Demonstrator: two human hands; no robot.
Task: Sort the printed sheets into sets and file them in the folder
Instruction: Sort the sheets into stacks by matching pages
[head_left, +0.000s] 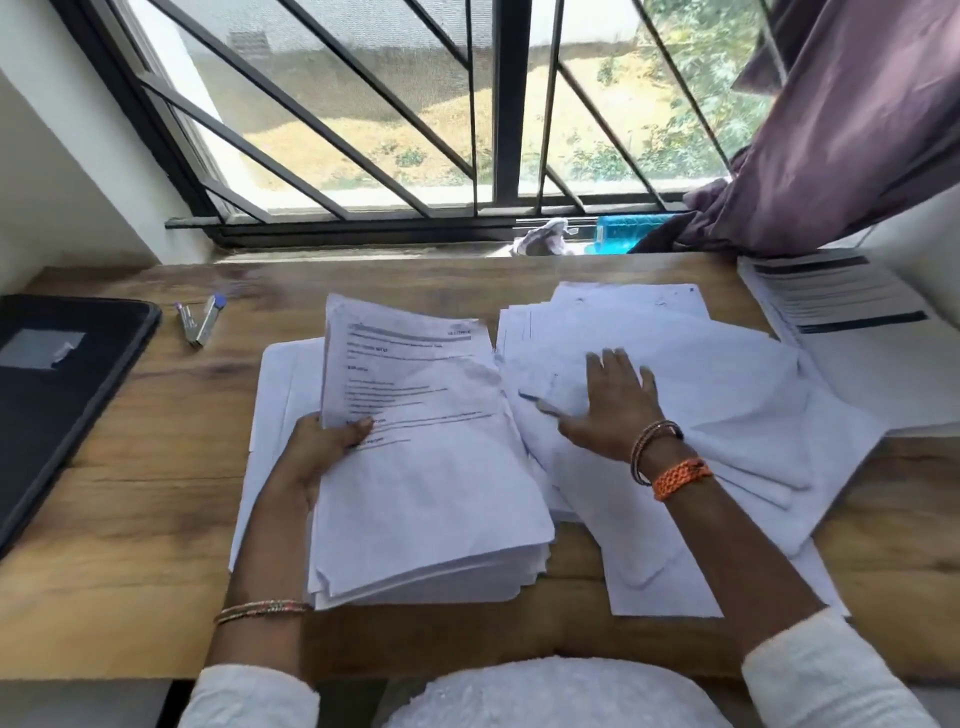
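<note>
While the left hand (317, 452) grips a thick stack of printed sheets (431, 467) by its left edge, thumb curled over the top page and fingers underneath, the stack lies tilted above the wooden worktop (130, 493), its near end low over the wood and its far end raised. Printed lines show on the top page, though the text is too blurred to read. More white sheets (270, 405) lie flat beneath the stack, showing at its left side.

The right hand (613, 410) lies flat with fingers straight and spread on a loose, fanned-out pile of sheets (727, 395) just to the right of the held stack, holding nothing. An orange woven band (680, 475) and thin bangles sit on that wrist; thin bangles also ring the left wrist.

At the left edge of the worktop lies a dark folder (57, 395), closed, with a pale label on its cover, well apart from the papers. Two pens (200, 322) lie beside its far corner. At the far right sits another set of printed pages (836, 301) with dark bands across it. Beyond the worktop stands a barred window (498, 114), with a purple curtain (852, 130) hanging at the right.
</note>
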